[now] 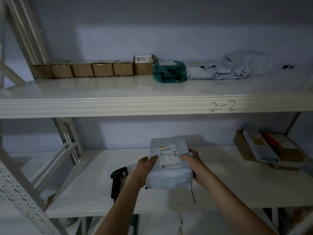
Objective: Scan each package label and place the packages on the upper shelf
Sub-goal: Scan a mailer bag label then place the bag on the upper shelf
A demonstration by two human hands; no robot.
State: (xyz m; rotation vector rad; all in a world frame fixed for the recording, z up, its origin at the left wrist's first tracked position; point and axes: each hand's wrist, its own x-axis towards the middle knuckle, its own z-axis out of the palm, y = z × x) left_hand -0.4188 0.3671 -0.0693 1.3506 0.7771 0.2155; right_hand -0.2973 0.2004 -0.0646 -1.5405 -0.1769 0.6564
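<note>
While dim light dulls every colour, these lines run from the left of the frame to the right.

Rack frame: a pale upright post with punched holes slants across the lower left corner, cut off by the frame edge.
Cardboard boxes: a row of small brown boxes stands at the back of the upper shelf, upper left of centre, side by side; the tallest one at the right end carries a label too small to read.
Scanner: a black handheld scanner lies on the lower shelf, left of centre; the left forearm covers part of its head.
Left hand: the left hand grips the left edge of the parcel, thumb on top, other fingers hidden beneath.
Parcel: a grey mailer bag is held above the lower shelf, centre bottom, white label facing up, print illegible.
Right hand: the right hand grips the parcel's right edge, thumb on top.
Green parcel: a dark green bag sits on the upper shelf, touching grey mailers on its right.
Upper shelf: the glossy cream upper shelf bears a handwritten "2-2" on its front lip.
Right stack: boxes and a mailer lean together on the lower shelf, middle right, details blurred.
Room: a plain pale wall shows behind both shelves.
</note>
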